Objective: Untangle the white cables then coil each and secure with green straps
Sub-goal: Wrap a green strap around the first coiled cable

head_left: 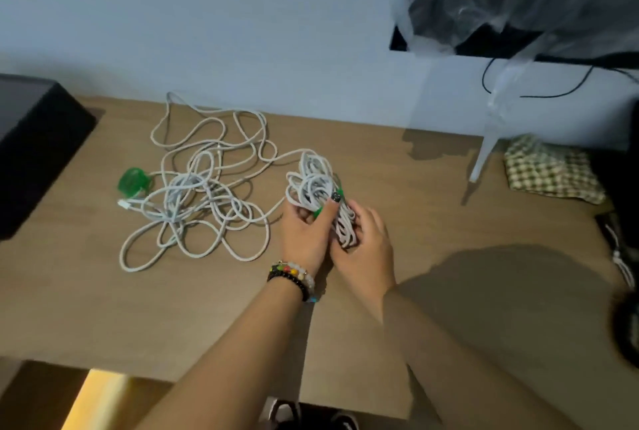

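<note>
At the centre of the frame, the left hand and the right hand both grip a coiled white cable just above the wooden bench, the left thumb pressing a green strap against the bundle. Left of centre lies the tangled white cable, a green strap roll touching its left side.

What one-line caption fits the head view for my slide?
Both hands wrap a green strap around a coiled white cable; tangled cables wait alongside.
</note>
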Demonstrator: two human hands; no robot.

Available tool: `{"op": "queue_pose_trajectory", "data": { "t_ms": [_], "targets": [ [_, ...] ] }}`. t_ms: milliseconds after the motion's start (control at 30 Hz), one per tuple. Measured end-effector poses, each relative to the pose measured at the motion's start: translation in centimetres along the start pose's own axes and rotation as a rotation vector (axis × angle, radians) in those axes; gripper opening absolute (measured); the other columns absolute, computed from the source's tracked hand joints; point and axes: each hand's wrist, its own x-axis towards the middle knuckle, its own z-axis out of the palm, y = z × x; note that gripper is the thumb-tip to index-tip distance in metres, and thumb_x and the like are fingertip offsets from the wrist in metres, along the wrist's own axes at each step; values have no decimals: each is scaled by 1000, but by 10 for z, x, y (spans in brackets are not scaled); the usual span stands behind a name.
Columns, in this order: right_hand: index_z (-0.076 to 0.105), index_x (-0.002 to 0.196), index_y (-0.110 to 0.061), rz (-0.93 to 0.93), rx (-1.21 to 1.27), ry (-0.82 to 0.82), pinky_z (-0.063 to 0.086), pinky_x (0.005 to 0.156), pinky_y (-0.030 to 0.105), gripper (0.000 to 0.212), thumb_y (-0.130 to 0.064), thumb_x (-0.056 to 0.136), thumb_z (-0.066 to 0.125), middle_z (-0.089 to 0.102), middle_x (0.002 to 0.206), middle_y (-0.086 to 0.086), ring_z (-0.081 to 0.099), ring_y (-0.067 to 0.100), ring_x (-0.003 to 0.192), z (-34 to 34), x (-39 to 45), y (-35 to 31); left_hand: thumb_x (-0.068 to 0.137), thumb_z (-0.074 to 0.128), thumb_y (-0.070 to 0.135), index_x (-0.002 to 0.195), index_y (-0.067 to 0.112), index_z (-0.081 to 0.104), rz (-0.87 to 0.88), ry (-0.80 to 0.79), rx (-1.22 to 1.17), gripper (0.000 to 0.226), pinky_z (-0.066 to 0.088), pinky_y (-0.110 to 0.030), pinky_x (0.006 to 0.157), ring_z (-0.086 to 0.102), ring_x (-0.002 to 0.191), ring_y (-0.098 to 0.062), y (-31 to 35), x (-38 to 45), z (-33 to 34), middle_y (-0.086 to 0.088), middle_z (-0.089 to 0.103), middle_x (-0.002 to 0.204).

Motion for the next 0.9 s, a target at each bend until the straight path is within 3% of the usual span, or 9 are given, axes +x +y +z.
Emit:
{"op": "queue_pose_trajectory", "data": {
  "t_ms": [100,167,200,333,433,567,633,733,900],
  "targets": [
    [52,127,-38,124,50,-86,51,90,25,57,-26,75,70,59,122,-6,61,12,106,-19,-13,-18,88,68,10,111,8,65,-91,-11,49,23,56,-20,76,71,88,-11,6,-18,-9,-4,74,101],
    [57,127,-20,186,101,-123,42,73,2,53,-7,78,73,63,117,4,61,-1,90,-40,-25,-38,88,69,16,109,15,65,-180,-33,36,21,56,-39,89,70,96,-21,18,-34,-17,-6,74,104],
    [58,126,-14,202,132,-143,39,67,-2,50,-1,80,72,64,113,5,61,-7,83,-51,-32,-48,87,70,18,110,18,62,-211,-30,12,24,56,-43,89,70,96,-24,24,-42,-20,-10,72,108],
    [60,121,-16,205,206,-264,42,64,1,45,5,82,68,68,110,1,60,-17,79,-90,-55,-80,90,65,9,123,27,38,-235,8,-101,47,58,-29,60,71,78,-18,54,-77,-32,-15,65,112],
    [61,117,-19,154,188,-326,43,61,3,44,7,82,66,69,106,-2,61,-15,78,-108,-66,-100,89,66,7,137,33,35,-198,-6,-142,63,58,-32,67,70,97,-25,68,-101,-43,-12,62,124],
    [60,120,-21,72,129,-363,47,64,6,48,4,80,66,68,106,-6,63,-10,84,-119,-73,-122,87,66,3,120,32,47,-161,28,-204,47,58,-38,76,68,99,-25,85,-121,-55,-13,64,120],
    [57,125,-26,40,108,-365,55,77,20,55,-3,77,71,66,113,-6,64,0,94,-115,-76,-132,86,67,2,116,29,53,-133,29,-226,42,58,-42,81,68,100,-27,91,-126,-64,-15,66,118],
    [51,131,-33,-52,15,-376,55,86,34,66,-14,73,76,55,121,-8,59,9,105,-103,-82,-151,85,69,4,129,17,50,-115,58,-234,50,59,-41,81,67,103,-31,99,-130,-84,-19,65,119],
    [41,139,-35,-241,-147,-491,43,80,15,70,-21,78,74,44,125,-11,49,6,107,-64,-89,-186,86,69,5,136,14,46,-91,104,-261,55,60,-35,78,69,101,-29,115,-130,-134,-16,66,119]
  ]
}}
